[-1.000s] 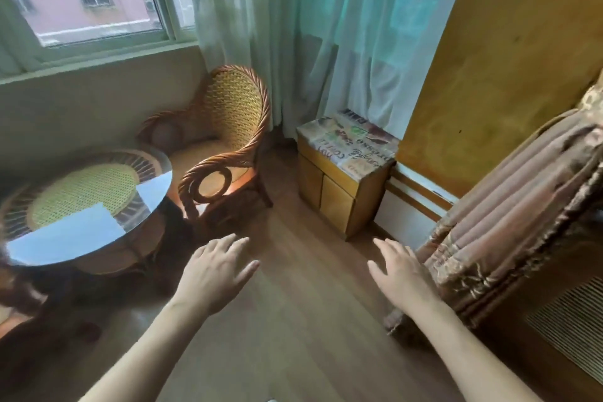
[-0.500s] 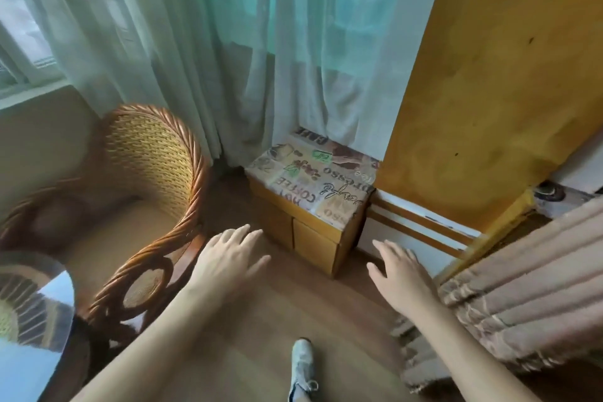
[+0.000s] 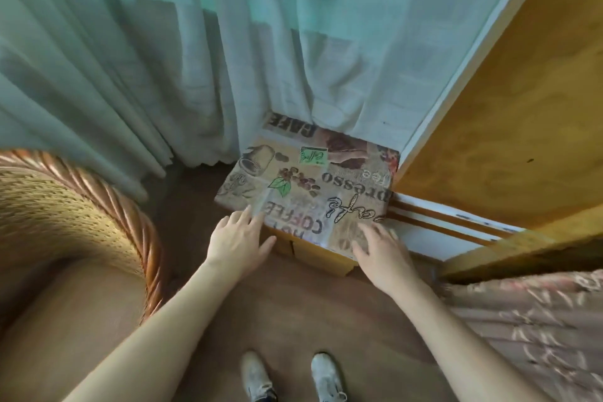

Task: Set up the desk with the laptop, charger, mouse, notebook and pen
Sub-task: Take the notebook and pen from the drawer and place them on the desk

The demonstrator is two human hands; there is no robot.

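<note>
A small wooden cabinet [image 3: 321,256] stands in the corner under the curtain, its top covered by a coffee-print cloth [image 3: 313,186]. My left hand [image 3: 236,240] hovers open at the cabinet's front left corner, fingers spread, holding nothing. My right hand [image 3: 381,246] is open at the front right corner, its fingers over the cloth's edge. No laptop, charger, mouse, notebook or pen shows in this view.
A wicker armchair [image 3: 107,219] stands to the left. Pale green curtains [image 3: 195,52] hang behind the cabinet. A yellow wooden panel [image 3: 509,114] rises on the right, with patterned fabric [image 3: 528,330] below it. My two white shoes [image 3: 293,375] stand on the wooden floor.
I have stepped toward the corner cabinet and the view has tilted down. Both hands have come forward to the cabinet's front edge. The glass table has left the view.
</note>
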